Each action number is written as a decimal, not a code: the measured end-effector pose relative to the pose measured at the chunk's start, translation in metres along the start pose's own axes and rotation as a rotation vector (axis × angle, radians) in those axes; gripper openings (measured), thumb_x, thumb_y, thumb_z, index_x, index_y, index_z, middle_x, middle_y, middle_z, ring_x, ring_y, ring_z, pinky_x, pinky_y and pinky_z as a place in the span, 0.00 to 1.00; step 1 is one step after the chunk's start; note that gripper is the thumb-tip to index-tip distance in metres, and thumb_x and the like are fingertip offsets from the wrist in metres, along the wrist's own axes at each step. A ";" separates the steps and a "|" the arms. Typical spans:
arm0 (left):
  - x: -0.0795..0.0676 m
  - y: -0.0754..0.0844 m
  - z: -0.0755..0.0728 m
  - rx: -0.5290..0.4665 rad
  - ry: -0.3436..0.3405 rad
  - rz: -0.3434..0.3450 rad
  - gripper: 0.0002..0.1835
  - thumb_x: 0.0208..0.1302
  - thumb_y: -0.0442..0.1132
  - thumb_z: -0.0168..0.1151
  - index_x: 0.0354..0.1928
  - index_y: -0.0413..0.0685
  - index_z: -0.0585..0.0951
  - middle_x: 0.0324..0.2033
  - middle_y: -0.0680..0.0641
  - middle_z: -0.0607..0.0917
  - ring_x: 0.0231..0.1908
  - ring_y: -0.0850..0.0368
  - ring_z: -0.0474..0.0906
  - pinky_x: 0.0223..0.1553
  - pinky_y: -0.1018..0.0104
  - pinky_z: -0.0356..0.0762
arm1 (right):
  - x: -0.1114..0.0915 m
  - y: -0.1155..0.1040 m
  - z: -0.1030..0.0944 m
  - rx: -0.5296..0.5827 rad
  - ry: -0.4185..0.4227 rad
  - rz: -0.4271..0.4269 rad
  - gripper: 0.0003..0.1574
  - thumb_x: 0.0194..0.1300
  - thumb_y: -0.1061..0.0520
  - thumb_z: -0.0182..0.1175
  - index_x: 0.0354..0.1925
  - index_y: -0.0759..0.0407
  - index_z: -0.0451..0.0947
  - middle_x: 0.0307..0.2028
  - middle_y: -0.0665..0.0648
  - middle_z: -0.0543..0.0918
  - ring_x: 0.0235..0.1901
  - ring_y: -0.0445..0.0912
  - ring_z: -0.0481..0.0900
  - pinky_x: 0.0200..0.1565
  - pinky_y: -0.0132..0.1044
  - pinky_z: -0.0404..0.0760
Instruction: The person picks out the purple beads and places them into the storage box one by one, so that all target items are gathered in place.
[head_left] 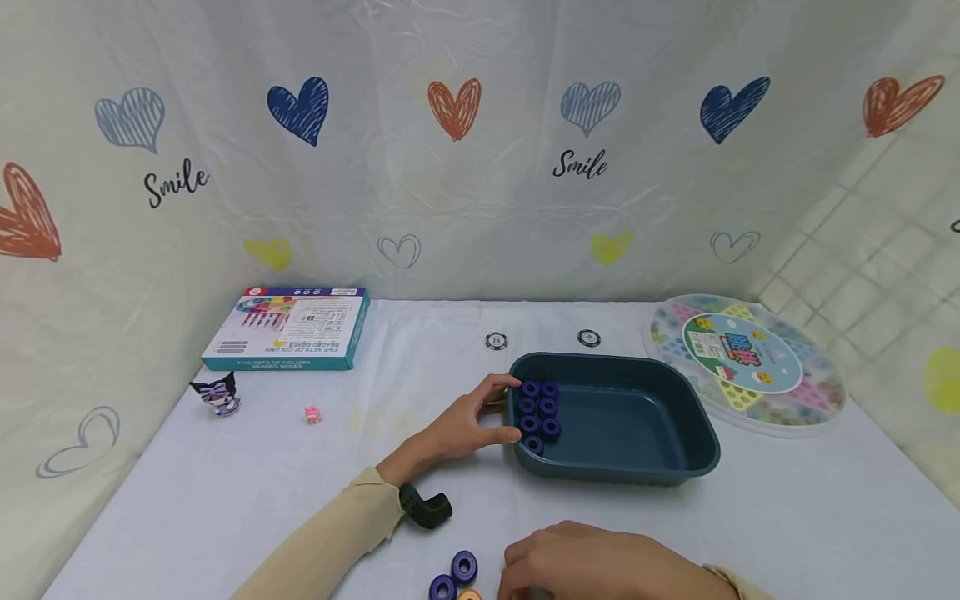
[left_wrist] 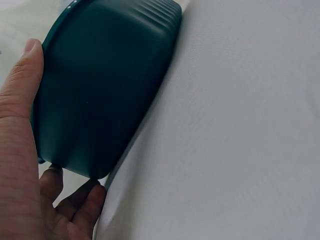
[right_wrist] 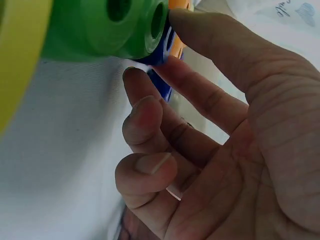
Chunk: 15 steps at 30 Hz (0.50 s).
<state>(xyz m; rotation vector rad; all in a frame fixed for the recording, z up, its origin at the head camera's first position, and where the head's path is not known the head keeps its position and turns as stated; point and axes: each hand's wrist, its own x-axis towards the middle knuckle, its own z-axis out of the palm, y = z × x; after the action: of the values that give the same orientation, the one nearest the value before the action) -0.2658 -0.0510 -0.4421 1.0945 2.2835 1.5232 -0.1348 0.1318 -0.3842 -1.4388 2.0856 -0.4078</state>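
My left hand [head_left: 465, 425] holds the left end of a dark teal tub [head_left: 622, 425] standing on the table. In the left wrist view its thumb lies along the tub's end wall [left_wrist: 100, 90], with the other fingers bent against the lower side. Inside the tub, several dark blue-purple ring beads [head_left: 551, 437] are lined up along the left wall. Near the front edge is my right hand [head_left: 592, 567]. In the right wrist view its thumb and index finger pinch a blue ring bead [right_wrist: 162, 52] between green ring beads [right_wrist: 142, 30] and an orange one [right_wrist: 177, 47].
Two purple ring beads [head_left: 464, 581] and an orange ring bead [head_left: 470, 595] lie at the front edge. A flat box [head_left: 288, 329], a small figurine [head_left: 219, 396] and a pink trinket [head_left: 312, 414] are on the left. Two chips [head_left: 497, 341] sit behind the tub; a round case [head_left: 750, 367] lies right.
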 end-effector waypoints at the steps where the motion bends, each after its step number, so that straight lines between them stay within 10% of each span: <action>1: 0.000 0.000 0.000 -0.002 0.000 -0.001 0.39 0.50 0.63 0.61 0.63 0.62 0.59 0.62 0.53 0.65 0.58 0.60 0.65 0.58 0.57 0.62 | 0.000 0.001 0.000 0.018 0.006 0.016 0.14 0.61 0.48 0.57 0.47 0.41 0.77 0.37 0.34 0.74 0.32 0.27 0.69 0.34 0.25 0.72; 9: 0.000 0.000 -0.001 0.003 0.000 0.007 0.39 0.51 0.62 0.60 0.63 0.61 0.58 0.62 0.53 0.65 0.58 0.60 0.65 0.57 0.56 0.62 | -0.006 0.004 -0.007 0.086 0.100 0.111 0.13 0.60 0.43 0.57 0.44 0.40 0.78 0.32 0.34 0.73 0.29 0.29 0.67 0.29 0.24 0.69; 15: -0.006 0.030 -0.007 -0.032 -0.035 0.020 0.37 0.56 0.55 0.61 0.62 0.48 0.58 0.62 0.40 0.64 0.58 0.49 0.64 0.57 0.48 0.60 | -0.012 0.015 -0.005 0.143 0.157 0.057 0.11 0.61 0.48 0.58 0.43 0.43 0.78 0.27 0.36 0.73 0.25 0.29 0.67 0.26 0.23 0.70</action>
<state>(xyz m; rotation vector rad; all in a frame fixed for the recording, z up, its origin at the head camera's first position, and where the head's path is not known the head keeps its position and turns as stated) -0.2508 -0.0540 -0.4143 1.1299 2.2240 1.5310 -0.1459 0.1486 -0.3848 -1.2977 2.1663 -0.6522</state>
